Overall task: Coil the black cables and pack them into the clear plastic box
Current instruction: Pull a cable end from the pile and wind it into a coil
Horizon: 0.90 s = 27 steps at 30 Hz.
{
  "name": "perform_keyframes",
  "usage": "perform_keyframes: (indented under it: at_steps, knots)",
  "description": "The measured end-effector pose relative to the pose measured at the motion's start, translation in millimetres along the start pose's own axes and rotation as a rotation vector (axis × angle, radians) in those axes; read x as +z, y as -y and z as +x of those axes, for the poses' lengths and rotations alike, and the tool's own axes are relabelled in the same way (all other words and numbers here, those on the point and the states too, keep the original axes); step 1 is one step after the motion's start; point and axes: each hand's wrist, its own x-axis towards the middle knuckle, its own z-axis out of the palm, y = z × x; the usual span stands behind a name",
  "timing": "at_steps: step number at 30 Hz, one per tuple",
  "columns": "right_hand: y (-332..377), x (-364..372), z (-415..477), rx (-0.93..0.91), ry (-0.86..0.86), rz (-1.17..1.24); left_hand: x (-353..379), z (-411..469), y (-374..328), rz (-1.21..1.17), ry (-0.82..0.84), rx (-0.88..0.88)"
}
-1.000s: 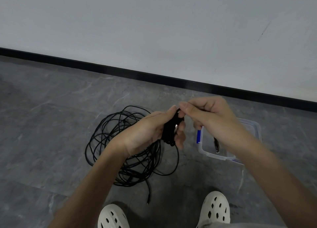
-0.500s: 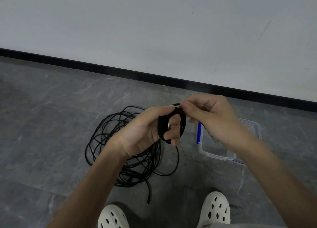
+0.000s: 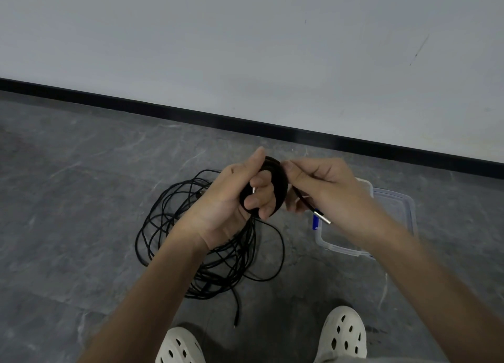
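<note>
My left hand (image 3: 234, 199) grips a small tight coil of black cable (image 3: 281, 182), fingers curled through its middle and thumb along its top. My right hand (image 3: 324, 188) pinches the free end of that cable at the coil's right edge; the tail runs down to a silver plug (image 3: 321, 217) below my fingers. A loose heap of black cables (image 3: 201, 242) lies on the grey floor below and left of my hands. The clear plastic box (image 3: 392, 212) stands on the floor to the right, partly hidden by my right forearm.
A blue clip (image 3: 315, 222) shows on the box's left rim. My two white clogs (image 3: 345, 335) stand at the bottom edge. A black skirting board (image 3: 163, 109) runs along the white wall behind. One cable end (image 3: 236, 319) trails toward my left foot.
Both hands have risen a little. The coil in my left hand has opened from a squeezed bundle into a round ring, and the tail with its silver plug now hangs from my right fingers.
</note>
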Motion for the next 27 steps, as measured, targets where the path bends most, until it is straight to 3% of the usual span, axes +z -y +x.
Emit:
perform_keyframes:
  at_steps: [8, 27]
  knots:
    - [4.8, 8.4, -1.1, 0.025, 0.083, 0.067, 1.3, 3.9, -0.1, -0.097, -0.102, 0.009]
    - [5.2, 11.3, 0.2, -0.057, -0.058, -0.213, 1.7, 8.8, 6.7, 0.187, -0.238, 0.074]
